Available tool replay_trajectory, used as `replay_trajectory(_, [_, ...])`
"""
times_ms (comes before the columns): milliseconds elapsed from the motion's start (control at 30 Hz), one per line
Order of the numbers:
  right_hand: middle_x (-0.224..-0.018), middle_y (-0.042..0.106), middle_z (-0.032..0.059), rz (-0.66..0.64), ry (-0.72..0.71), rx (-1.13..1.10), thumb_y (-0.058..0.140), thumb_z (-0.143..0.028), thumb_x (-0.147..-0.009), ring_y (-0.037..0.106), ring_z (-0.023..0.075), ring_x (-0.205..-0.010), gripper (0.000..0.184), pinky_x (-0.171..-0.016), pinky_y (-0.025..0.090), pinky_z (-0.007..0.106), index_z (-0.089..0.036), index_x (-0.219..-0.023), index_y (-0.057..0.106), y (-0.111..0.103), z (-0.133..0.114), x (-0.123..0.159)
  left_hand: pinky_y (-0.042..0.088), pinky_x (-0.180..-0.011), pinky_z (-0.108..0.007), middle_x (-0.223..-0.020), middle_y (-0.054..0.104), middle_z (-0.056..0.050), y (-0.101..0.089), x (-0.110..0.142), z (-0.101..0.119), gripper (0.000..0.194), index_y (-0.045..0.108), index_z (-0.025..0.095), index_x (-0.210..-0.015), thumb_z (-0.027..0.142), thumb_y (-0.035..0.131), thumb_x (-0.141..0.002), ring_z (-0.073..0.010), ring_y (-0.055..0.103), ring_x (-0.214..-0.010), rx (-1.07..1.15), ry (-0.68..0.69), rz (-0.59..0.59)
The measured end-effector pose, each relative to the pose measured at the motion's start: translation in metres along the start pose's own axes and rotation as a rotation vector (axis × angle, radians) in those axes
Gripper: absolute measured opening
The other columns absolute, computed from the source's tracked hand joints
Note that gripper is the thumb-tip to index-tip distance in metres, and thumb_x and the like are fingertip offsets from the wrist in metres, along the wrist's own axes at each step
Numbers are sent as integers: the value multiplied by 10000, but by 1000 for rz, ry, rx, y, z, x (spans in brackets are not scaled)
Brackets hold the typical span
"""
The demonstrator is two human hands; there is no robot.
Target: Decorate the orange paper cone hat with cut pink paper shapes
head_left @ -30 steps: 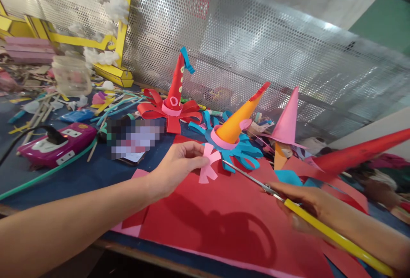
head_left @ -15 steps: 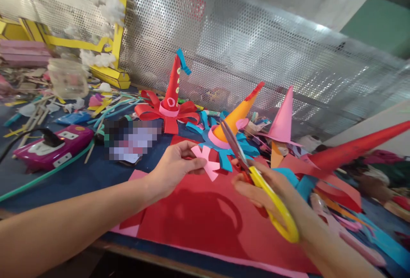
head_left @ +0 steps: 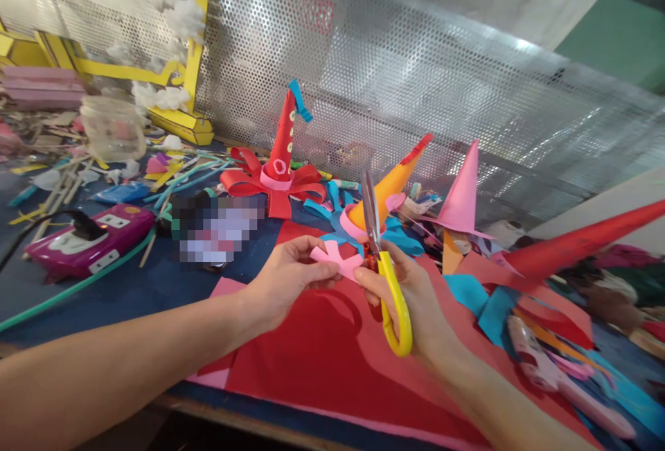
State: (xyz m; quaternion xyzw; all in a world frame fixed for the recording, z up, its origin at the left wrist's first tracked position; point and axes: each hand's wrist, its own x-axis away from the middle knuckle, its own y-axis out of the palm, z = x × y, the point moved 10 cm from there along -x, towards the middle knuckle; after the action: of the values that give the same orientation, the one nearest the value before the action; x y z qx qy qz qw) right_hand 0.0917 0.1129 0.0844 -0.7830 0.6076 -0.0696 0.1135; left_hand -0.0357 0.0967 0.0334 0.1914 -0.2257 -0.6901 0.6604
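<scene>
Between both hands is a small pink paper cutout (head_left: 340, 259) with several narrow arms. My left hand (head_left: 298, 265) pinches its left side between thumb and fingers. My right hand (head_left: 402, 288) holds yellow-handled scissors (head_left: 392, 305), blades pointing up and away, while its thumb and fingertips touch the cutout's right edge. Red paper sheets (head_left: 312, 368) lie under the hands on top of pink paper. Just behind stands an orange paper cone (head_left: 391, 191) with a red tip, a pink band and blue strips at its base.
A red cone (head_left: 280, 139) with looped strips stands at the back, a pink cone (head_left: 462, 191) and a long red cone (head_left: 582, 240) to the right. A pink glue gun (head_left: 566, 385) lies at right. At left are a purple power strip (head_left: 88, 243), a phone-like device (head_left: 218, 229) and a jar (head_left: 114, 129).
My right hand has moved left with the scissors, and its fingertips have come to the pink cutout. The scissors now point more upright. My left hand stays nearly in place.
</scene>
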Motion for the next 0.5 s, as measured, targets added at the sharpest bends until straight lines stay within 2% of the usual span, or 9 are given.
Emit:
replay_trajectory(100, [-503, 315, -113, -68, 3, 8, 616, -240, -725, 250, 54, -402, 309, -369, 179, 182, -235, -1023, 536, 3, 0, 0, 489, -688, -237, -703, 617, 29, -3, -1, 1, 214, 580, 163, -794, 127, 738, -654, -85, 606, -635, -14, 11, 14])
replay_trajectory(200, [-528, 294, -99, -200, -3, -1, 641, -347, -748, 246, 61, -423, 312, -365, 184, 182, -228, -1024, 558, 1, -1, -1, 478, -686, -234, -697, 608, 28, -5, -2, 6, 189, 596, 164, -803, 137, 724, -667, -85, 594, -641, -60, 41, 38])
replay_trajectory(333, [-574, 350, -70, -291, -4, 145, 610, -431, -798, 248, 68, -430, 403, -376, 234, 192, -238, -1147, 559, -18, 3, 4, 467, -683, -235, -683, 596, 23, -6, -2, 11, 157, 598, 159, -792, 160, 711, -682, -85, 575, -639, -115, 54, 53])
replay_trajectory(400, [-570, 354, -62, -280, 3, 269, 599, -425, -813, 255, 79, -442, 447, -377, 223, 192, -243, -1217, 537, -31, 7, 9, 462, -678, -230, -672, 587, 24, -5, -1, 12, 142, 594, 156, -768, 163, 707, -682, -84, 566, -638, -127, 52, 52])
replay_trajectory(500, [-546, 322, -64, -304, 29, 387, 586, -421, -816, 240, 83, -438, 450, -372, 201, 193, -230, -1222, 557, -44, 14, 17, 458, -685, -233, -677, 592, 20, -5, -1, 14, 122, 601, 157, -769, 171, 695, -692, -90, 567, -647, -154, 53, 56])
